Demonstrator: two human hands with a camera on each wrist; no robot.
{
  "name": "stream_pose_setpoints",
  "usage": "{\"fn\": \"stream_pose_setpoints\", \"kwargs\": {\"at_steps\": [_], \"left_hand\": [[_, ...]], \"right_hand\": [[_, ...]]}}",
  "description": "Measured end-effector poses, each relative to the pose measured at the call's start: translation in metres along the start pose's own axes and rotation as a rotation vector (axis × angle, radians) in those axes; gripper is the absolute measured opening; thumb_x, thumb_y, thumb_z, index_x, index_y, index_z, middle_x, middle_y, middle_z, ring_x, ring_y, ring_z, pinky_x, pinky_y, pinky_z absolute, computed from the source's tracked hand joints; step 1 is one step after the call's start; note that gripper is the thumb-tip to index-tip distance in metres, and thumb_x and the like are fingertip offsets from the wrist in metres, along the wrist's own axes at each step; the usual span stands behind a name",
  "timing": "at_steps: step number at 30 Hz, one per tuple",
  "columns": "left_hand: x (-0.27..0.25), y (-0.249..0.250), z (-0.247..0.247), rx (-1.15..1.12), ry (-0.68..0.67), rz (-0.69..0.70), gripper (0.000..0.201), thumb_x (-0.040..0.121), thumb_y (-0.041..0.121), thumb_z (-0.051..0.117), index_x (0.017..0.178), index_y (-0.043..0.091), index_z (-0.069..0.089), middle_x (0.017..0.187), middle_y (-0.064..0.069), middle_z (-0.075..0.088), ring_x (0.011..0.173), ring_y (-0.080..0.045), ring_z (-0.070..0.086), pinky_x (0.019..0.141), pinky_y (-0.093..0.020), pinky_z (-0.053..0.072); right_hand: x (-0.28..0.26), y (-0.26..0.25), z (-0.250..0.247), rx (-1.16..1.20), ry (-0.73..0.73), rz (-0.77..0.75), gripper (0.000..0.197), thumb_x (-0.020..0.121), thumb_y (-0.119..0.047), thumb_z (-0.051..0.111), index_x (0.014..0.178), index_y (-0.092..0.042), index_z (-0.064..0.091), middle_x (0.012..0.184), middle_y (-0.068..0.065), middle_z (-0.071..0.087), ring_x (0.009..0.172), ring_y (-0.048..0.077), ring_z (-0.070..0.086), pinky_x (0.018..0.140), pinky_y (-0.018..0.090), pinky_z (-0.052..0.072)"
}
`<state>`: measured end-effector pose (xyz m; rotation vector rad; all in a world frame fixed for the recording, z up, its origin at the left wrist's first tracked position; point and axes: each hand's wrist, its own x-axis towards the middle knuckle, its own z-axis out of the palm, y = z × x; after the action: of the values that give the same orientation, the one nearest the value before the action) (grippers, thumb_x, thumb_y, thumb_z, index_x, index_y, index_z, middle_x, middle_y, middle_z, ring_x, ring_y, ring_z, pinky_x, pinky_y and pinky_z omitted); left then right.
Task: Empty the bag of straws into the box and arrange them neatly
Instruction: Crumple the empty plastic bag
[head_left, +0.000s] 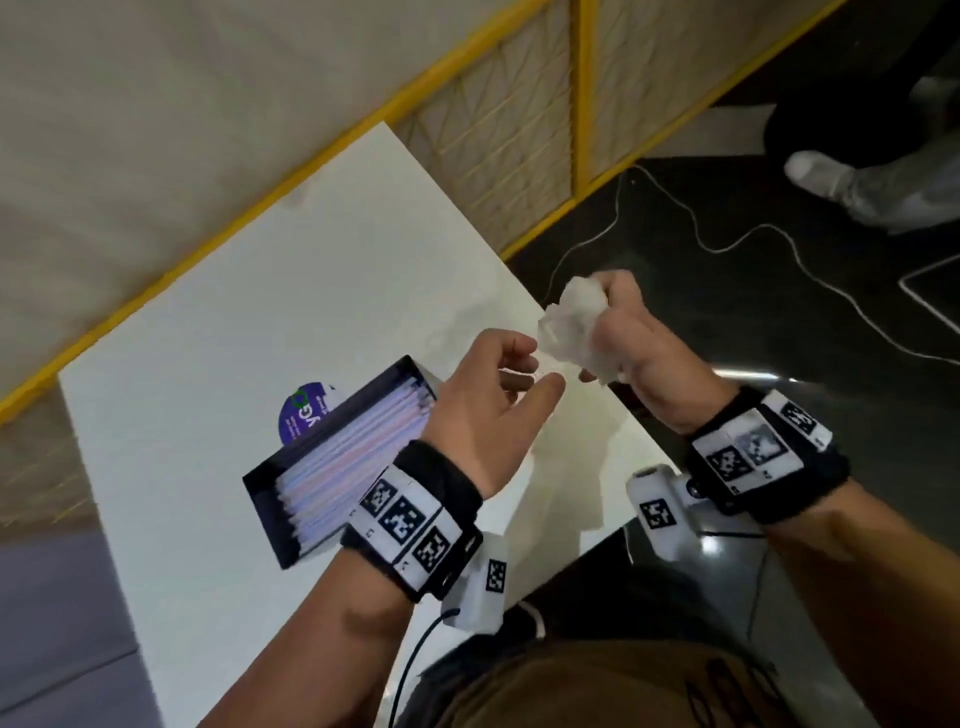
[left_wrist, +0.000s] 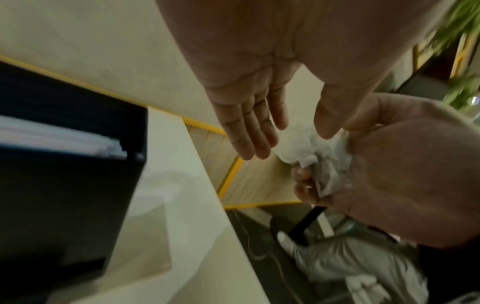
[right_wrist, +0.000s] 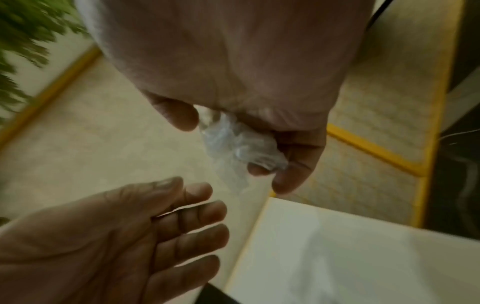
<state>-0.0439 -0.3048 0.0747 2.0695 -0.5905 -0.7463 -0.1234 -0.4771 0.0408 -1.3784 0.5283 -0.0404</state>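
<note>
One box (head_left: 270, 499) at 9 o'clock on the table (head_left: 208, 322), filled w/ straws (head_left: 353, 462) lying parallel; too many to count. Right hand (head_left: 628, 353) grips one crumpled bag (head_left: 571, 322), apparently empty. Left hand (head_left: 493, 400) open, fingers relaxed, beside it. Emptying looks done; maybe final tidying left.

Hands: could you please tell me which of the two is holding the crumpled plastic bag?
The right hand grips the crumpled bag, fingers curled round it beyond the table edge. The left hand is open beside it, holding nothing, near the box.
</note>
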Motion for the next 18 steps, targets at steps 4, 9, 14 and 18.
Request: {"fn": "stream_pose_setpoints", "kwargs": {"at_steps": [4,9,14,18], "left_hand": [[0.025,-0.041,0.065,0.262,-0.213,-0.116,0.056,0.091,0.046,0.066,0.139,0.029,0.045,0.140,0.009,0.050,0.125,-0.008,0.053,0.104,-0.026,0.044],[0.032,-0.101,0.110,0.659,-0.451,-0.253,0.093,0.093,0.041,0.065,0.160,0.033,0.002,0.169,0.002,-0.013,0.156,-0.025,-0.003,0.125,-0.040,0.019],[0.030,-0.137,0.121,0.778,-0.466,-0.265,0.120,0.087,0.032,0.074,0.150,0.045,-0.028,0.157,0.008,-0.043,0.150,-0.035,-0.029,0.124,-0.054,0.020],[0.030,-0.145,0.124,0.790,-0.439,-0.269,0.128,0.085,0.034,0.077,0.145,0.050,-0.035,0.156,0.009,-0.045,0.147,-0.032,-0.033,0.124,-0.054,0.020]], "right_hand": [[0.000,0.075,-0.053,-0.190,0.212,0.224,0.048,0.087,-0.031,0.058,0.129,-0.027,0.034,0.112,-0.003,0.057,0.102,0.015,0.064,0.070,0.025,0.050],[0.015,0.160,-0.103,-0.422,0.452,0.403,0.051,0.090,-0.041,0.071,0.129,-0.023,0.044,0.101,-0.001,0.064,0.082,0.013,0.064,0.066,0.024,0.047],[0.064,0.214,-0.144,-0.612,0.422,0.512,0.066,0.086,-0.045,0.071,0.139,-0.015,0.048,0.118,0.012,0.066,0.111,0.034,0.064,0.084,0.030,0.039],[0.116,0.235,-0.167,-0.607,0.413,0.603,0.070,0.085,-0.050,0.072,0.141,-0.018,0.047,0.127,0.013,0.064,0.116,0.033,0.064,0.084,0.031,0.041]]}}
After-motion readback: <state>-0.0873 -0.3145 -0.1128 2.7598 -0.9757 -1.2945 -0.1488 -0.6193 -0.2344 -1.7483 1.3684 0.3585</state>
